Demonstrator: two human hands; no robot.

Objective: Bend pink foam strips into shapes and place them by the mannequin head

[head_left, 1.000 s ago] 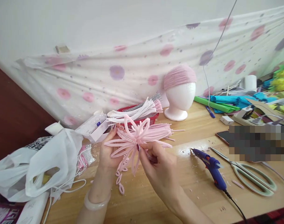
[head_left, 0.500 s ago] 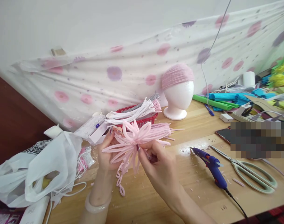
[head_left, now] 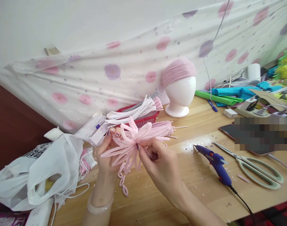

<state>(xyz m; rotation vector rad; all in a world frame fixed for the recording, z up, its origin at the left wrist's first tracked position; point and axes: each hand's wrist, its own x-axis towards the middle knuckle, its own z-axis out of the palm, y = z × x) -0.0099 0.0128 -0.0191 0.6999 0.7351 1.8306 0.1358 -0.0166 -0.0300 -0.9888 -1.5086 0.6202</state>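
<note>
A pink looped pipe-cleaner flower [head_left: 124, 150] is held up over the wooden table between both hands. My left hand [head_left: 107, 153] is closed around its left side, with the fingertips showing behind the upper loops. At the flower's centre, the thumb and fingers of my right hand [head_left: 158, 157] pinch it. A short chain of small pink loops [head_left: 123, 182] hangs below. Behind the flower lies a bundle of pink pipe cleaners [head_left: 162, 129]. A red basket [head_left: 146, 121] holds white, silver and pink stems.
A white foam head [head_left: 179, 94] with a pink covering stands behind. On the right are a blue glue gun [head_left: 214, 163], scissors [head_left: 249, 166], a phone [head_left: 228, 130] and a power strip [head_left: 245, 110]. White plastic bags [head_left: 56, 169] lie at the left.
The camera view has shifted slightly. The flower has tilted a little between my hands, and both hands keep their hold on it.
</note>
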